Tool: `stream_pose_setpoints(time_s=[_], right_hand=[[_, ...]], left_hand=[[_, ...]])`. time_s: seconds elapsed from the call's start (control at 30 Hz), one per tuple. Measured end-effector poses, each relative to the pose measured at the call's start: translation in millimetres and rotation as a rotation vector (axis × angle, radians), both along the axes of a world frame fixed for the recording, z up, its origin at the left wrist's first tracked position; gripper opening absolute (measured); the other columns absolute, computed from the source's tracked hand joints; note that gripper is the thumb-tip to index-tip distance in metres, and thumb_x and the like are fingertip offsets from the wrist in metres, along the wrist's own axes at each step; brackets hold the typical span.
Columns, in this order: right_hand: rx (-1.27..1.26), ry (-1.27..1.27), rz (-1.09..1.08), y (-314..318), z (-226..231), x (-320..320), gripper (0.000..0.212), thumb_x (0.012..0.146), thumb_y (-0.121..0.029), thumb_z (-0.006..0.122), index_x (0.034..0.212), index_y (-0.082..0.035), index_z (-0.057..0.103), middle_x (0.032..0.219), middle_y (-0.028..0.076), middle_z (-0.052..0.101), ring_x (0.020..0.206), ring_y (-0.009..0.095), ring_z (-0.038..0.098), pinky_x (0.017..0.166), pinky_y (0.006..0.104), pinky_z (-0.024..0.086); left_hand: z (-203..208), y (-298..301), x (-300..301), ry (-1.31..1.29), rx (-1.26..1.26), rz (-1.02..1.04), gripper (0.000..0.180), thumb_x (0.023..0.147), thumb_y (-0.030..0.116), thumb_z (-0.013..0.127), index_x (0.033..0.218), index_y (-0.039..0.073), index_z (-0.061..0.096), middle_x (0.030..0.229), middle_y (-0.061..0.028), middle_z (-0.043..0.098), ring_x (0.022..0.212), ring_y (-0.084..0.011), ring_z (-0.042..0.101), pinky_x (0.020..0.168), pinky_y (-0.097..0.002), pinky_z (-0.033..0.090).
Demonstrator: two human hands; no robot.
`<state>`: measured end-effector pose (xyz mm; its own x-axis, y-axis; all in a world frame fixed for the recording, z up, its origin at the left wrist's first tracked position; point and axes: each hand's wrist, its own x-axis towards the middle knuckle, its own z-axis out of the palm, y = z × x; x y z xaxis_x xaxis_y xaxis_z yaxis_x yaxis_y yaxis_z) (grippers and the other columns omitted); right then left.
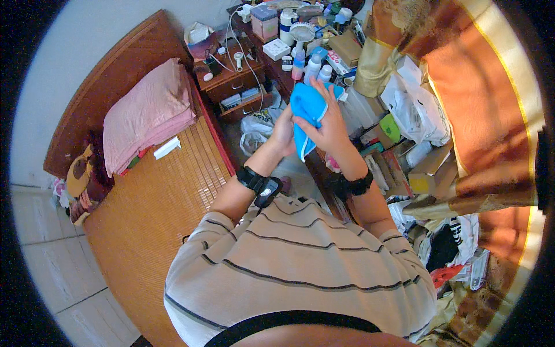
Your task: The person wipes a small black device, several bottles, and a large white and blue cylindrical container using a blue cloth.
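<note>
The bed (156, 214) with its woven orange mat fills the lower left of the frame, its dark wooden headboard (110, 75) curving up toward the upper left. On the right side of the frame an orange curtain (480, 87) with a pale gold border hangs down over a heap of cartons and plastic bags (413, 113). My striped beige shirt (295, 272) takes up the bottom centre. A folded pink blanket (147, 113) lies on the bed near the headboard, with a patterned cushion (78, 176) just beside it at the left edge. In the upper centre stands a brown bedside cabinet (231, 81) with drawers, and to its right a cluttered table (315, 37) loaded with bottles, boxes and a small white fan (302, 32). In the middle of the frame, a little above centre, I hold a bright blue cloth (306, 110) up in front of me, above the gap between bed and table. My right hand (329, 127) is closed around it, fingers spread over the front and pressing into the fabric. My left hand (283, 130) grips the cloth's left edge, mostly hidden behind it. Both wrists carry black bands (260, 185).
</note>
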<state>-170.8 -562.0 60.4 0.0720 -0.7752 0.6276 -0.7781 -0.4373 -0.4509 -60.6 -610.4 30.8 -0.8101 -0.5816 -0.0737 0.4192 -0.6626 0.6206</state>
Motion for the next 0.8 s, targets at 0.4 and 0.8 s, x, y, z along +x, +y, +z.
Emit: stream_pose_setpoints(time_s=[0.4, 0.8], right_hand=[[0.069, -0.362, 0.016, -9.8, -32.3, 32.4, 0.055, 0.083, -0.027, 0.049, 0.126, -0.001, 0.029, 0.132, 0.018, 0.027, 0.123, 0.033, 0.025, 0.101, 0.0397, 0.019], [-0.06, 0.086, 0.043, -20.5, 17.6, 29.6, 0.054, 0.079, -0.036, 0.05, 0.118, 0.001, 0.042, 0.133, 0.015, 0.029, 0.12, 0.032, 0.031, 0.1, 0.0428, 0.022]], left_hand=[[-1.0, -13.0, 5.0, 0.135, -0.153, 0.375, 0.062, 0.085, 0.054, 0.028, 0.128, 0.01, 0.03, 0.125, -0.0123, 0.04, 0.113, -0.023, 0.041, 0.096, -0.0366, 0.031], [-12.1, -14.9, 19.8, 0.184, 0.089, 0.294, 0.059, 0.086, 0.053, 0.028, 0.126, 0.01, 0.032, 0.123, -0.0118, 0.042, 0.112, -0.0243, 0.042, 0.094, -0.0379, 0.033]])
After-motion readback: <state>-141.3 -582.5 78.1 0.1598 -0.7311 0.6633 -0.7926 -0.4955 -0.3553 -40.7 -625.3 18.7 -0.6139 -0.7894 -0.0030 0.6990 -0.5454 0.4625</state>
